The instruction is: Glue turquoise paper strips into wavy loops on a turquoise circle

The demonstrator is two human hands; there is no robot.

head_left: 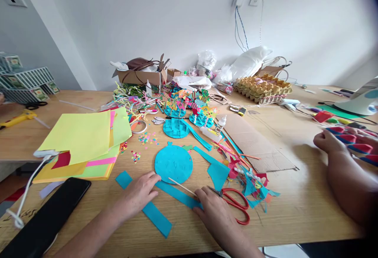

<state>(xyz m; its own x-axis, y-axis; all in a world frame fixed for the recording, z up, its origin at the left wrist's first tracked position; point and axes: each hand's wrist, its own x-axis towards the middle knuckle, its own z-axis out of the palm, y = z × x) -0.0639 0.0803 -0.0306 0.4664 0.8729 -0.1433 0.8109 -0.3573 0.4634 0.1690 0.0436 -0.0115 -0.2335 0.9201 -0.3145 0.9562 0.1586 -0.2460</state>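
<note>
A blue paper strip stretches between my hands over the table. My left hand has its fingers closed on the strip's left end, beside a round blue disc. In my right hand is a thin pale wooden stick, its tip pointing toward the disc. The right fingers also press on the strip's right end. Another blue strip lies crosswise, partly under my left hand. Red-handled scissors rest just right of my right hand. A cut piece of blue paper lies above them.
Coloured paper sheets and a black phone-like slab lie left. Behind are blue discs with paper butterflies, glue bottles and egg trays. Cardboard and scraps lie right. Another person's hand is at far right.
</note>
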